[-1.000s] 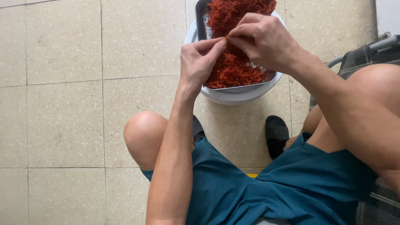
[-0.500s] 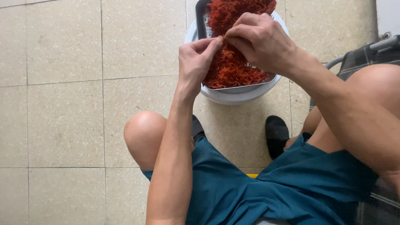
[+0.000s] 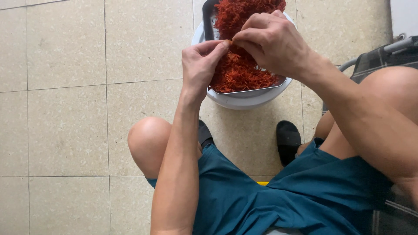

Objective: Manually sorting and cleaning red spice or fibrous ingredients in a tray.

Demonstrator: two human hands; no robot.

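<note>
While the person sits above the tiled floor (image 3: pixel 65 122), the left hand (image 3: pixel 201 65) and right hand (image 3: pixel 272 41) meet fingertip to fingertip over a metal tray (image 3: pixel 209 21) heaped with red strands (image 3: pixel 239 72), both pinching one small strand between them. The tray rests on a white bowl (image 3: pixel 244 101) on the floor, just beyond the knees and a black shoe (image 3: pixel 288 139).

- A metal tray (image 3: pixel 212 26) heaped with red shredded strands (image 3: pixel 241 72) is seen resting on a white round basin (image 3: pixel 244 100).
- Above the tray, a small strand is pinched between the left hand (image 3: pixel 201 61) and the right hand (image 3: pixel 272 41).
- Below the basin, a black slipper (image 3: pixel 288 139) is seen on the tiled floor (image 3: pixel 65 109).
</note>
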